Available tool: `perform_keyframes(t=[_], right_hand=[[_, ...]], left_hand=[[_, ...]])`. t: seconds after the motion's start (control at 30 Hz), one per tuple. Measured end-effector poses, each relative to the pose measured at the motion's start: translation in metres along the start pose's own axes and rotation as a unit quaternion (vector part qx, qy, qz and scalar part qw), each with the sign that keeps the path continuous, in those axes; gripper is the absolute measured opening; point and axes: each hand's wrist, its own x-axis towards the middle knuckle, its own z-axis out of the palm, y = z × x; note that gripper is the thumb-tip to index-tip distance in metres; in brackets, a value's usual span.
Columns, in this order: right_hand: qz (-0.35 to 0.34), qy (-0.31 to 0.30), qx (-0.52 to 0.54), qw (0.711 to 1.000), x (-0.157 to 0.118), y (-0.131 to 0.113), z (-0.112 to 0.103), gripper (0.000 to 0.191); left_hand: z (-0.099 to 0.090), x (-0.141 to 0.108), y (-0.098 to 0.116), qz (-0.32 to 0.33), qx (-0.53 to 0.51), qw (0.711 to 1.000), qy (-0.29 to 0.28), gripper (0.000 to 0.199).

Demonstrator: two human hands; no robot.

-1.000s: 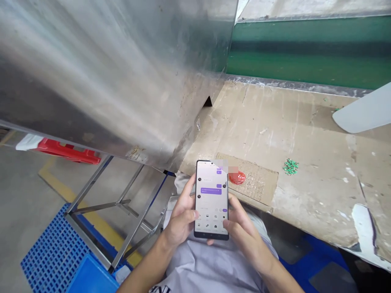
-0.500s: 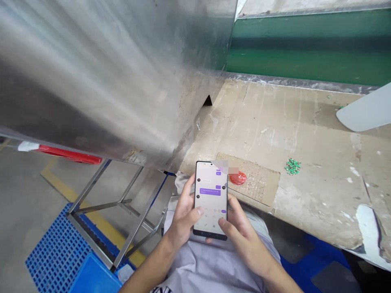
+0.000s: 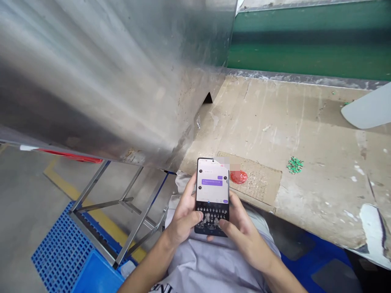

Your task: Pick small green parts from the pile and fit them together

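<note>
Both my hands hold a black smartphone [image 3: 212,197] upright over my lap, with its screen facing me. My left hand [image 3: 183,215] grips its left side, and my right hand [image 3: 241,232] grips its right side, with both thumbs over the screen. The screen shows a chat with purple message bubbles above a dark on-screen keyboard. Beyond the phone, a red round blob [image 3: 238,176] lies on a cardboard patch [image 3: 259,183] on the bench. A small cluster of green pieces [image 3: 295,165] lies further right. Neither hand touches these.
A large stainless steel panel [image 3: 100,69] fills the upper left. Below it stands a metal frame [image 3: 122,211] over a blue plastic floor grid [image 3: 61,256] and a blue crate [image 3: 96,276]. A worn bench top [image 3: 320,130] meets a green band [image 3: 305,44], with a pale panel [image 3: 368,110] at right.
A dark keyboard has appeared on the phone screen, and the chat bubbles have moved up. The whole scene has shifted slightly in view, while both hands keep hold of the phone.
</note>
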Motion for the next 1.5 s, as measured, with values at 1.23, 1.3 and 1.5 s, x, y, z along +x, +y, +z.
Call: perform_keyframes(t=[1.23, 1.3, 1.5], right_hand=[[-0.017, -0.012, -0.009, 1.000, 0.001, -0.008, 0.006, 0.049], [-0.012, -0.011, -0.009, 1.000, 0.002, -0.007, 0.005, 0.053], [-0.003, 0.011, -0.016, 1.000, 0.004, 0.002, 0.002, 0.060]], left_hand=[[0.002, 0.004, 0.000, 0.009, -0.021, 0.999, 0.025, 0.090], [0.002, 0.002, 0.001, -0.001, -0.033, 0.999, 0.002, 0.097], [-0.006, -0.002, -0.004, 0.008, -0.019, 0.999, -0.049, 0.102]])
